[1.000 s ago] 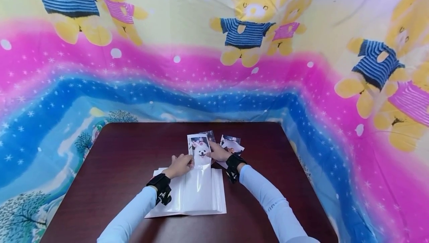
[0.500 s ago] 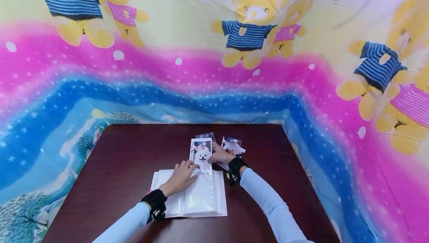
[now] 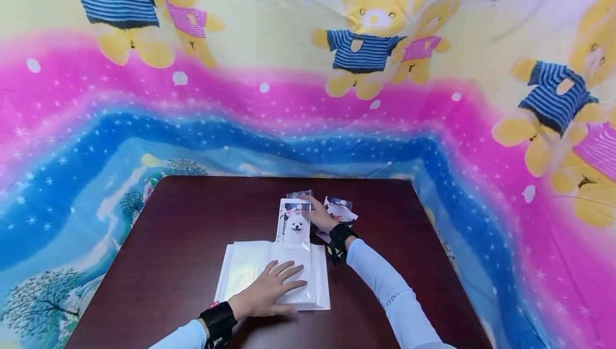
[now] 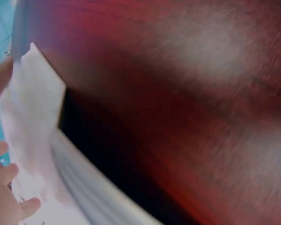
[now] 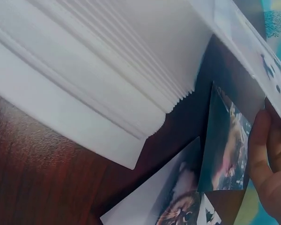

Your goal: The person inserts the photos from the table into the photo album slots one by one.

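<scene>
A photo of a white dog (image 3: 295, 223) stands out past the top of the right page of an open photo album (image 3: 243, 266). My right hand (image 3: 321, 216) pinches this photo at its upper right edge; fingers (image 5: 260, 145) show beneath it in the right wrist view. The photo's lower end meets the page top; whether it sits inside the sleeve, I cannot tell. My left hand (image 3: 271, 289) lies with spread fingers on the lower part of the right page. In the left wrist view that hand (image 4: 4, 197) is partly cut off beside the album (image 4: 35, 101).
More photos lie behind and right of the album: one (image 3: 340, 209) beyond my right wrist, another (image 3: 299, 194) behind the dog photo. A cat photo (image 5: 180, 208) shows in the right wrist view. The dark red table (image 3: 202, 210) is backed by a printed cloth (image 3: 284, 103).
My left hand has left the dog photo and moved down onto the right page, its fingers spreading. The right hand has shifted up along the photo's edge.
</scene>
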A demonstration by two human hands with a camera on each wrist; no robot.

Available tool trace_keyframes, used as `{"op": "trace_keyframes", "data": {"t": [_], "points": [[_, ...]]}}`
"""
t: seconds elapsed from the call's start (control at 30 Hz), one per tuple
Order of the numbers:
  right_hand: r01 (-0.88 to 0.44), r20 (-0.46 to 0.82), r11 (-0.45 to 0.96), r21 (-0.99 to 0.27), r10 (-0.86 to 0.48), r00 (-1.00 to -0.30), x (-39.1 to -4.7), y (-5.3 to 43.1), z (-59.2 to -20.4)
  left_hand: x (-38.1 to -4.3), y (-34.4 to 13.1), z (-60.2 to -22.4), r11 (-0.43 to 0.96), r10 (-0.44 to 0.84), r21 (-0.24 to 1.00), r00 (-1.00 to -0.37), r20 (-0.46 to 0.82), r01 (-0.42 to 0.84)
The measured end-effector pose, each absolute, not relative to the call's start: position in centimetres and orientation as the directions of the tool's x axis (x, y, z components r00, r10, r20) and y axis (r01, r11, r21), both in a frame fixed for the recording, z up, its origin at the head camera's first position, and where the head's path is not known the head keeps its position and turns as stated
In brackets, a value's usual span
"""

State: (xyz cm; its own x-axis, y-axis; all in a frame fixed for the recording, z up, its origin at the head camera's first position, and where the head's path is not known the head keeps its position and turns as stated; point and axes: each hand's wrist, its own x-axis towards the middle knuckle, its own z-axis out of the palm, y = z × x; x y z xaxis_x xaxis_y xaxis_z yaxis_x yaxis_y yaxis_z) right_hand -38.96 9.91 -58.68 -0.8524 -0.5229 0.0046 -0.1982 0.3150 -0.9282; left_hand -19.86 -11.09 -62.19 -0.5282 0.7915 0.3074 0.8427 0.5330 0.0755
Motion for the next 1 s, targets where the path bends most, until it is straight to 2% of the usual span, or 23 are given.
{"op": "trace_keyframes", "data": {"t": [0.23,0.37,0.53,0.67,1.0], "points": [[-0.231,-0.023,0.356,-0.906,-0.584,-0.812,-38.0,10.0,-58.9,-19.4,-10.6,-63.5,0.54,0.785,0.054,-0.525,0.328,0.84],[-0.205,-0.055,0.351,-0.914,-0.606,-0.794,-37.6,10.1,-59.2,-19.4,-10.5,-64.1,0.552,0.772,0.058,-0.536,0.342,0.832],[-0.109,-0.098,0.297,-0.948,-0.605,-0.79,-37.3,10.1,-59.7,-19.4,-10.3,-64.4,0.571,0.761,0.026,-0.54,0.358,0.821],[-0.109,-0.109,0.315,-0.943,-0.601,-0.792,-36.9,10.1,-60.0,-19.4,-10.3,-64.7,0.577,0.758,-0.01,-0.531,0.378,0.817],[-0.061,-0.166,0.299,-0.952,-0.674,-0.72,-34.7,10.5,-58.4,-19.2,-10.2,-64.9,0.584,0.745,0.012,-0.542,0.388,0.812]]}}
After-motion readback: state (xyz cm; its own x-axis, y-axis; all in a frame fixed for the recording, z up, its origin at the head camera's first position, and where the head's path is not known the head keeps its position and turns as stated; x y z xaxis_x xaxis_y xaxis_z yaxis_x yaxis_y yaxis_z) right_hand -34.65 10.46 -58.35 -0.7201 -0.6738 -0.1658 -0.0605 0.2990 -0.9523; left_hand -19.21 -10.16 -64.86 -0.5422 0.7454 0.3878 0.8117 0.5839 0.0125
